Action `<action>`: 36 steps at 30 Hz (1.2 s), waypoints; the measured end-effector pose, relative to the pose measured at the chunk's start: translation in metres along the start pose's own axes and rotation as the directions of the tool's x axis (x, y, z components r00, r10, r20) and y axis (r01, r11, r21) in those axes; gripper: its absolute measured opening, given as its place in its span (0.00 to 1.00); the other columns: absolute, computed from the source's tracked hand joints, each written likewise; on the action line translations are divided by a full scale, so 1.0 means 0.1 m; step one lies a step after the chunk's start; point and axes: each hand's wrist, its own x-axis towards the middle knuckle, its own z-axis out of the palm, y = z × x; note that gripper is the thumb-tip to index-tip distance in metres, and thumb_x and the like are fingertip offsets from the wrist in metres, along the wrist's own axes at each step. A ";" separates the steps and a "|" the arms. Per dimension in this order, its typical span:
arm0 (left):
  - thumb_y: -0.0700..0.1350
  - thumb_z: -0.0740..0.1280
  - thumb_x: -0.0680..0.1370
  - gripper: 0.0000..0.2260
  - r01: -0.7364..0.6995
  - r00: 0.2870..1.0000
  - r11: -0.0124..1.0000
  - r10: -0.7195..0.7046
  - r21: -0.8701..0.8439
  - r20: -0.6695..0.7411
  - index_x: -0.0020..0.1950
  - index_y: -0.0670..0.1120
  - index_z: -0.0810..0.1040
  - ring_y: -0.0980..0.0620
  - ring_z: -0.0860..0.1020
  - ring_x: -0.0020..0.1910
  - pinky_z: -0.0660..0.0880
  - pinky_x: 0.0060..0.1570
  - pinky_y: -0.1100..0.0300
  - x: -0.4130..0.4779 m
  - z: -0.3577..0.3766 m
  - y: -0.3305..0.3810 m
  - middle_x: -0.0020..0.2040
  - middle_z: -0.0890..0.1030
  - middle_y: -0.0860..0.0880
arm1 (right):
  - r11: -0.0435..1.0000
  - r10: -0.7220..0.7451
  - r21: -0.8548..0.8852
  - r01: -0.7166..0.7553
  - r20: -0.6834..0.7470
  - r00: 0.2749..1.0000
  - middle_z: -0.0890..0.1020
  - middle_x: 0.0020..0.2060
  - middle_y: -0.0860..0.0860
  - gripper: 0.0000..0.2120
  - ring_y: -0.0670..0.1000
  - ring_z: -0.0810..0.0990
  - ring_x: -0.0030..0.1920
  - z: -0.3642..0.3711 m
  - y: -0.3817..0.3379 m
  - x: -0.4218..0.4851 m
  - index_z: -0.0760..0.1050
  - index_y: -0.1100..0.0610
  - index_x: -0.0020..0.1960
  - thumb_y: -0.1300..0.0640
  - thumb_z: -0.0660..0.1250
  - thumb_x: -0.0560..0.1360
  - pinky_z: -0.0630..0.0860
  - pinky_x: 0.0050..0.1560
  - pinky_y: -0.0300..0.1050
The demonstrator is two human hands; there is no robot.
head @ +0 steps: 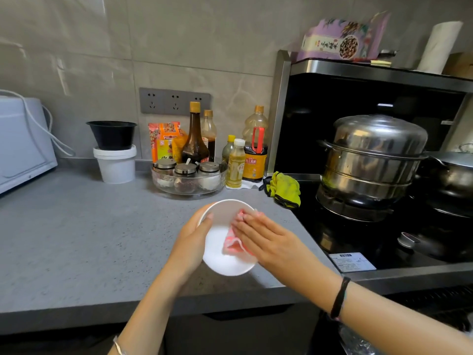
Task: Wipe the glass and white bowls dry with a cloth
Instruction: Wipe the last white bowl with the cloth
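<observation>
A white bowl [222, 260] is held tilted above the grey countertop, its opening facing me. My left hand [191, 242] grips its left rim, thumb over the edge. My right hand [266, 239] presses a pink cloth [234, 243] against the bowl's inner wall with straight fingers. A glass bowl [166, 187] holding three lidded spice jars stands farther back on the counter.
Sauce and oil bottles [195, 139] line the wall behind the glass bowl. A black bowl sits on a white tub [116, 165] at the left, beside a white appliance [23, 142]. A yellow-green rag [285, 189] lies by the black stove, where a steel steamer pot [371, 162] stands.
</observation>
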 end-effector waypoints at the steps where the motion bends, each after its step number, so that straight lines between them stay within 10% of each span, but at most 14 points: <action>1: 0.43 0.56 0.83 0.11 -0.006 1.000 1.000 0.006 -0.004 -0.021 0.51 0.57 0.75 0.49 0.78 0.49 0.74 0.46 0.57 0.00 0.02 0.02 0.51 0.80 0.49 | 0.997 0.071 0.035 -0.071 0.011 0.997 0.78 0.64 0.57 0.25 0.56 0.75 0.66 -0.05 -0.09 0.03 0.75 0.61 0.65 0.56 0.65 0.69 0.65 0.71 0.55; 7: 0.41 0.55 0.83 0.12 0.008 0.998 1.000 -0.006 0.030 -0.067 0.54 0.56 0.74 0.49 0.74 0.56 0.68 0.56 0.57 0.04 0.12 0.06 0.57 0.77 0.47 | 0.837 0.305 0.467 -0.284 0.033 0.952 0.82 0.54 0.51 0.32 0.53 0.83 0.50 -0.20 -0.62 0.15 0.70 0.51 0.66 0.57 0.75 0.64 0.78 0.46 0.45; 13: 0.42 0.56 0.82 0.13 0.116 0.972 0.988 -0.134 0.104 0.191 0.64 0.54 0.72 0.55 0.77 0.44 0.73 0.33 0.66 -0.03 -0.02 0.19 0.52 0.79 0.50 | 0.955 0.030 0.294 -0.026 -0.008 1.000 0.83 0.54 0.54 0.19 0.57 0.81 0.57 -0.13 -0.02 -0.09 0.83 0.56 0.54 0.60 0.79 0.63 0.74 0.62 0.52; 20: 0.45 0.61 0.80 0.19 0.007 0.998 0.975 0.006 -0.224 0.058 0.66 0.66 0.68 0.49 0.77 0.57 0.80 0.43 0.57 -0.17 0.21 -0.03 0.62 0.74 0.55 | 0.691 0.391 0.619 -0.374 0.115 0.913 0.85 0.37 0.46 0.13 0.48 0.84 0.37 -0.42 -0.39 0.27 0.83 0.51 0.53 0.56 0.68 0.69 0.78 0.28 0.41; 23: 0.49 0.57 0.82 0.12 -0.009 0.999 0.975 0.000 -0.220 -0.044 0.61 0.65 0.71 0.50 0.76 0.59 0.79 0.49 0.56 -0.14 0.22 -0.05 0.62 0.75 0.53 | 0.554 0.323 0.717 -0.423 0.283 0.903 0.80 0.60 0.49 0.23 0.50 0.78 0.60 -0.45 -0.44 0.26 0.71 0.51 0.69 0.54 0.67 0.75 0.80 0.52 0.50; 29: 0.54 0.56 0.81 0.11 0.059 0.973 0.993 -0.081 0.106 0.216 0.61 0.59 0.75 0.49 0.80 0.54 0.77 0.50 0.50 0.06 -0.06 0.05 0.58 0.81 0.50 | 0.959 -0.154 0.276 0.066 0.313 0.937 0.76 0.65 0.54 0.40 0.53 0.74 0.67 -0.24 0.18 0.06 0.74 0.57 0.67 0.52 0.82 0.57 0.62 0.73 0.52; 32: 0.63 0.57 0.78 0.15 0.080 0.893 0.985 -0.138 0.152 0.429 0.64 0.67 0.73 0.53 0.80 0.57 0.79 0.54 0.47 0.08 -0.05 0.09 0.59 0.80 0.57 | 0.985 -0.174 0.079 0.156 0.373 0.911 0.65 0.72 0.49 0.43 0.50 0.66 0.72 -0.30 0.42 0.19 0.60 0.52 0.72 0.52 0.77 0.62 0.49 0.76 0.54; 36: 0.63 0.58 0.76 0.17 0.095 0.916 0.992 -0.119 0.083 0.382 0.63 0.63 0.75 0.51 0.81 0.54 0.80 0.49 0.52 0.08 0.00 0.09 0.56 0.82 0.53 | 0.969 -0.143 0.238 0.061 0.345 0.928 0.76 0.66 0.51 0.48 0.52 0.74 0.67 -0.34 0.31 0.24 0.67 0.55 0.70 0.48 0.81 0.53 0.60 0.70 0.50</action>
